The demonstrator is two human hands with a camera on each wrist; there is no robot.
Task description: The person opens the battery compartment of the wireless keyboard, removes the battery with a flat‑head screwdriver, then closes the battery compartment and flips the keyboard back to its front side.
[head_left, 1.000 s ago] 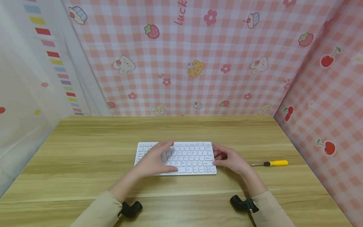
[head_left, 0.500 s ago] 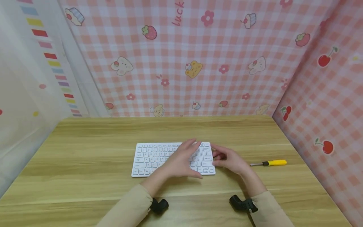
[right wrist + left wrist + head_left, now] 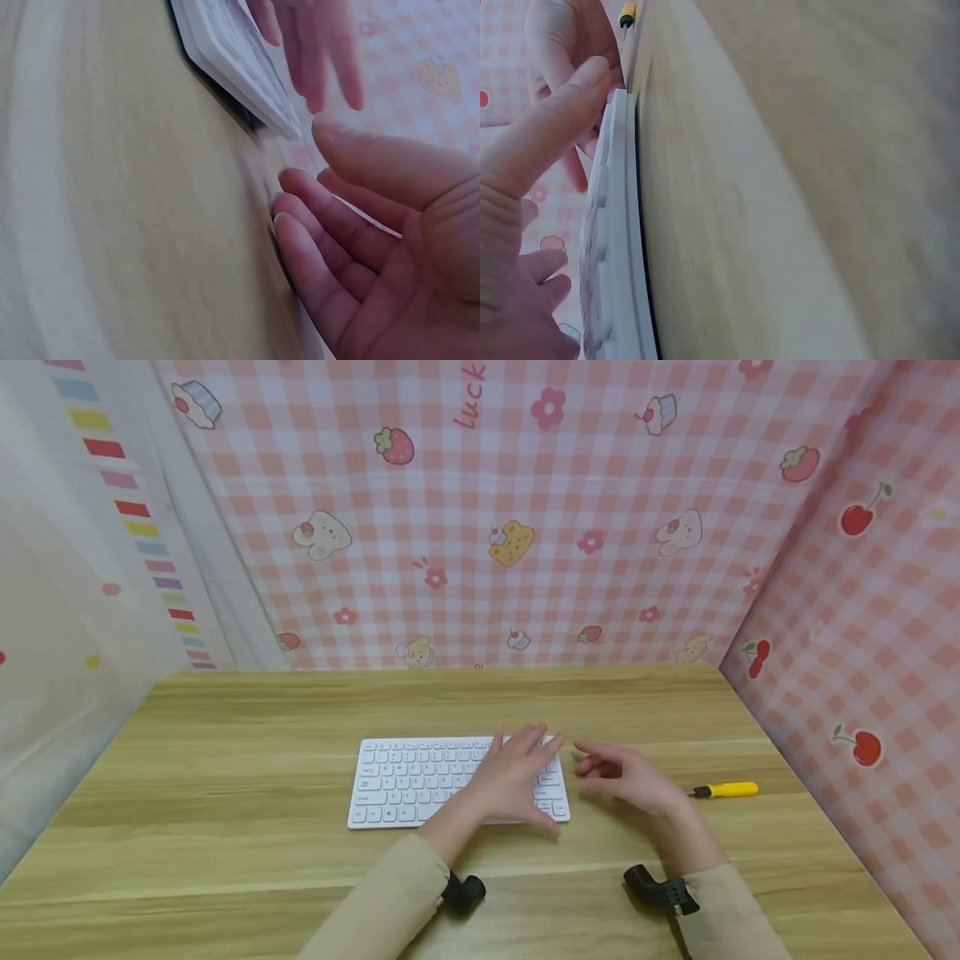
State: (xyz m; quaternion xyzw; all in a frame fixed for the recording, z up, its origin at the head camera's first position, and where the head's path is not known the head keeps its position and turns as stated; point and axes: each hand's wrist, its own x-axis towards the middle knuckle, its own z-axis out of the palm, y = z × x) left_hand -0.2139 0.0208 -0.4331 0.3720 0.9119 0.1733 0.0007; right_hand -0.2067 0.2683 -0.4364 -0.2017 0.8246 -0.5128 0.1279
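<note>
A white keyboard (image 3: pixel 420 785) lies flat on the wooden table. Over its right part my left hand (image 3: pixel 513 777) is spread, fingers apart and thumb beyond the near edge; whether it touches the keys I cannot tell. My right hand (image 3: pixel 630 781) is just off the keyboard's right end, fingers loosely bent and holding nothing. In the right wrist view a gap shows between the fingertips (image 3: pixel 289 180) and the keyboard's corner (image 3: pixel 281 124). The left wrist view has the left thumb (image 3: pixel 562 112) above the keyboard's edge (image 3: pixel 630 225).
A screwdriver (image 3: pixel 731 790) with a yellow handle lies right of my right hand, its shaft partly hidden behind the hand. Pink checked cloth (image 3: pixel 465 593) hangs behind the wooden table (image 3: pixel 247 860), and more hangs at the right.
My left hand has swept right across the keyboard, from its left half to its right part. The right hand has come away from the keyboard's right edge, moving slightly right.
</note>
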